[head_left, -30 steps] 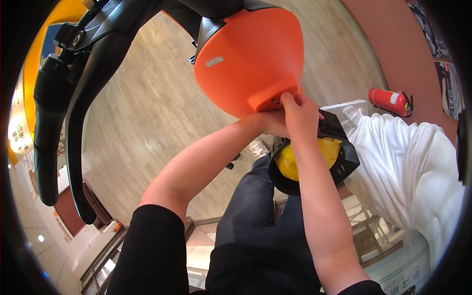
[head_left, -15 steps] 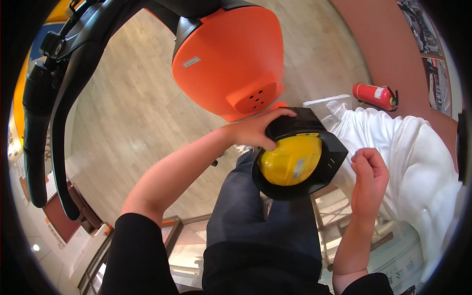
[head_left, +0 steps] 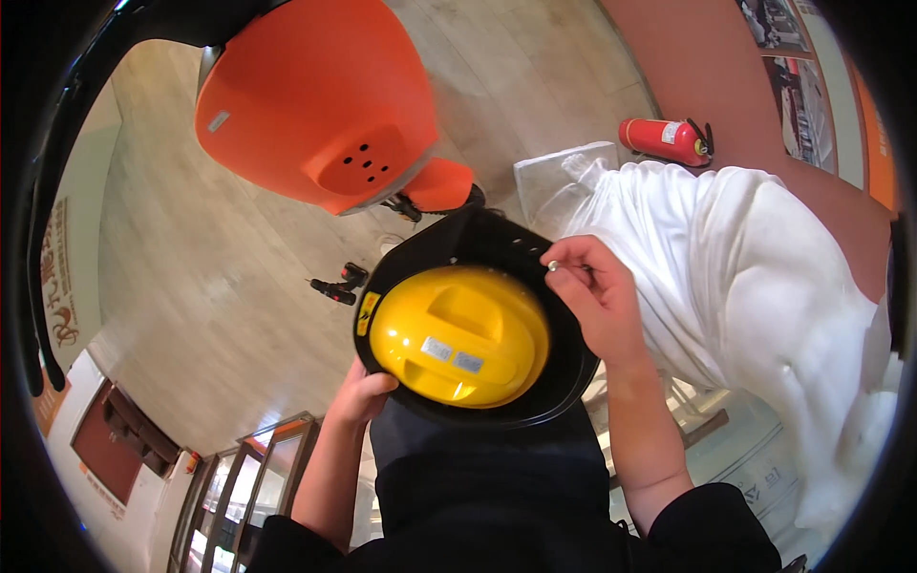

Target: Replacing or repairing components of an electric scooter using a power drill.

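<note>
A black plastic shell (head_left: 468,239) with a glossy yellow dome (head_left: 463,329) set in it is tilted in front of my body. My left hand (head_left: 360,392) grips its near left rim, thumb on top and the other fingers hidden beneath. Beside the far right part of the shell, my right hand (head_left: 597,286) pinches a small metal screw (head_left: 552,266) between thumb and forefinger. Small slots show in the black wall close to that screw.
An orange scooter body (head_left: 320,105) with a black handlebar stands ahead on the left. A cordless drill (head_left: 336,286) lies on the wood-look floor. To the right are a white draped statue (head_left: 707,248) and a red fire extinguisher (head_left: 664,140).
My left hand has shifted from the shell's far left side to its near left rim. The shell has turned and come closer. My right hand has moved up and left to its edge.
</note>
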Demonstrator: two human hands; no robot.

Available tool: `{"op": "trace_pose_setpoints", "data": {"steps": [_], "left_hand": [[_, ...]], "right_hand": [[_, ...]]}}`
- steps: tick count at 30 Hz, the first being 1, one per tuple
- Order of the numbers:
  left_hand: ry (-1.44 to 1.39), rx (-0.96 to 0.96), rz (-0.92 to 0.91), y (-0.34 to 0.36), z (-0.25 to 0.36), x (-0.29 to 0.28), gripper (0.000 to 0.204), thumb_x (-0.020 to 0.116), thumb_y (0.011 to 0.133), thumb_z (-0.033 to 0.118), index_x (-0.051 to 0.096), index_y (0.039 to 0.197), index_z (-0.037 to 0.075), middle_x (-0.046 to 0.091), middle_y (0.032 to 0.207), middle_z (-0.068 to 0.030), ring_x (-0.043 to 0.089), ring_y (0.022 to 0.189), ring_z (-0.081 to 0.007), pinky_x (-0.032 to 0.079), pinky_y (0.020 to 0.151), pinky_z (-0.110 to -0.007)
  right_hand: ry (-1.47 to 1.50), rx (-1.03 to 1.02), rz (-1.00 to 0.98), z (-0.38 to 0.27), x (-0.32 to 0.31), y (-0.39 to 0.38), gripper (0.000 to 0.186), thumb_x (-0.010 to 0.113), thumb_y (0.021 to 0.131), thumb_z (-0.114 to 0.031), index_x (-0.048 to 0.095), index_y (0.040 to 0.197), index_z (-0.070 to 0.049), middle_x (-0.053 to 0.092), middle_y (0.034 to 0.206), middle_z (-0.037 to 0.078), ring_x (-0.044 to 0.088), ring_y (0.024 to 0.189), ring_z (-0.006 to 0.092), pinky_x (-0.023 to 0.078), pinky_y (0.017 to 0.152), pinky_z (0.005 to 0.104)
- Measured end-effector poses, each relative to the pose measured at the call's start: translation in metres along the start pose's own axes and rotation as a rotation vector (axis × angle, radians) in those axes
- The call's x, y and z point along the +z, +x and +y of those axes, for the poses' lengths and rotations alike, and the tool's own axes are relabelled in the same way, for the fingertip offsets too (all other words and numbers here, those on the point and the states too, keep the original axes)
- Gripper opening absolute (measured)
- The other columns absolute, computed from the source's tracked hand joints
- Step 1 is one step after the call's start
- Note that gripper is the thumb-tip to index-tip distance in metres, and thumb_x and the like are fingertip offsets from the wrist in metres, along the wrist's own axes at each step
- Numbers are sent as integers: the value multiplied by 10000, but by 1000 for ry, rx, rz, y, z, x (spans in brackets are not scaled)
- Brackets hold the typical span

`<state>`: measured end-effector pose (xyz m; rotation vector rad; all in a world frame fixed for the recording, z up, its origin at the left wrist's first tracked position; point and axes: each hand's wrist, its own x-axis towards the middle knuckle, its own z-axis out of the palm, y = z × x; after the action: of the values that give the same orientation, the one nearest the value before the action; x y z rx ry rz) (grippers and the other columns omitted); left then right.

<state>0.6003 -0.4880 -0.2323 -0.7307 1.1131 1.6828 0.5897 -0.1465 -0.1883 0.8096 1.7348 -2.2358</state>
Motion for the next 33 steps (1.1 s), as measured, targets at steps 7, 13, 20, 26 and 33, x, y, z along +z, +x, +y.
{"op": "trace_pose_setpoints", "data": {"steps": [7,13,20,26,33], "left_hand": [[-117,43,48,-37,-34,7,755,595,632,51,473,1374,-16,598,1311,-138,578,1223,-290,442,1068,-380],[-164,126,98,-47,-47,17,737,597,642,36,479,1368,-15,606,1299,-132,582,1215,-281,444,1059,-372],[-191,165,134,-52,-64,12,1028,624,582,52,240,1535,78,434,1448,-108,399,1368,-250,305,1142,-350],[19,505,262,-59,-47,43,1192,679,567,182,60,1584,111,308,1515,-188,323,1424,-309,225,1193,-402],[108,500,494,-80,-70,59,1255,717,617,67,-68,1593,129,244,1495,-172,339,1380,-328,316,1131,-460]], "right_hand": [[667,348,-145,-13,8,-2,133,462,995,-147,536,1032,-43,574,946,86,524,889,188,433,846,322],[673,369,-141,-31,3,2,148,466,981,-188,525,984,-53,572,958,100,539,890,206,452,827,327],[65,150,-50,-13,-31,14,149,478,995,-162,506,884,-66,426,759,-13,354,648,59,278,558,225],[-408,40,31,51,-45,25,231,447,1041,-231,555,937,-55,481,803,-25,416,684,55,356,609,210],[179,536,87,97,-45,46,423,416,1052,-321,585,1312,-34,664,1251,109,641,1127,239,486,1022,362]]}}
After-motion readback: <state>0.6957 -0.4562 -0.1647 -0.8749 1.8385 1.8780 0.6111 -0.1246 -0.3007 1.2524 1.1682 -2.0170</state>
